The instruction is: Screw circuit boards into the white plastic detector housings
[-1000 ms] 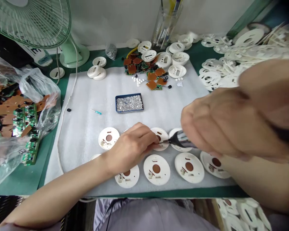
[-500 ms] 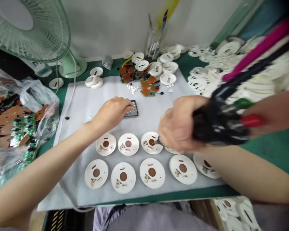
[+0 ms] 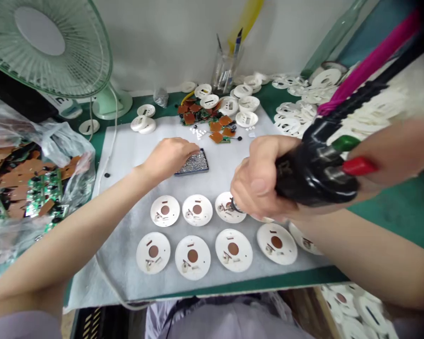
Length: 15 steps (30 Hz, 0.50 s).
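Note:
My right hand (image 3: 265, 181) is wrapped round a black electric screwdriver (image 3: 314, 174) with a red and a green button; a magenta cord runs up from it. Its tip points down at a white disc (image 3: 226, 213), third in the back row, which my hand partly covers. My left hand (image 3: 175, 155) is at a small dark tray (image 3: 194, 165) full of tiny shiny metal pieces, probably screws. Its fingers are pinched together over the tray's back edge; anything between them is hidden. Two rows of white discs with brown centres, such as this front disc (image 3: 192, 256), lie before me.
A green fan (image 3: 45, 42) stands back left, above a plastic bag (image 3: 67, 146) with circuit boards. Brown boards (image 3: 194, 113), white cups (image 3: 247, 118) and a jar of tools (image 3: 226, 70) are at the back. White rings (image 3: 304, 103) are heaped right. A white cable (image 3: 108, 278) crosses the mat.
The whole view has shifted slightly. My left hand has drawn back towards the tray's rear edge, showing more of its contents. The screwdriver stays at the same disc in my right hand.

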Tool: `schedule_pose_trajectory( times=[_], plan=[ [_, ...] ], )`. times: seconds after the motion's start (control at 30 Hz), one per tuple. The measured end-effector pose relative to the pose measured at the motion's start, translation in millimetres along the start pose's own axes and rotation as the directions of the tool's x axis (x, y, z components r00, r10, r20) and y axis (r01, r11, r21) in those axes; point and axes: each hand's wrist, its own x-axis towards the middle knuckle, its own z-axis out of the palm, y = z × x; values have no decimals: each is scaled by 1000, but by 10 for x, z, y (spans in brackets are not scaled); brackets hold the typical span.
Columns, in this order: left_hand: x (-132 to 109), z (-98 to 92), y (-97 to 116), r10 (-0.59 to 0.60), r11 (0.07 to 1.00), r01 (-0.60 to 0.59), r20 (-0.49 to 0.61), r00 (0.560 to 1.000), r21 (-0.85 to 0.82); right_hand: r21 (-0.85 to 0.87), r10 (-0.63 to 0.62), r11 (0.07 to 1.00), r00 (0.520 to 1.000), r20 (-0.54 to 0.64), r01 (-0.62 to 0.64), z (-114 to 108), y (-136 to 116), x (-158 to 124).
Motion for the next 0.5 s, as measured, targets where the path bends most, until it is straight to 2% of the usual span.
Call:
schedule_pose_trajectory(
  times=[0.03,0.07,0.17,0.27,0.37,0.5],
  plan=[
    [-34,-16,-5,8,1000,-8,-13,1000,-13,165,59,985,998,-33,-53,12,21,54],
    [-98,-34,2,14,999,-16,-44,999,-42,248,56,968,997,-49,-42,24,56,104],
    [-438,-77,117,21,988,-44,-152,988,-150,331,-15,942,989,-150,64,69,220,238],
    [-845,-77,350,82,950,-121,-142,986,-287,381,-12,917,962,-275,120,111,373,350],
    [-1104,-24,564,132,876,-171,-117,984,-451,389,11,917,971,-239,86,108,421,407],
    [-1163,96,655,64,829,-134,-146,987,-542,356,55,934,994,-91,-20,50,392,407]
  ],
)
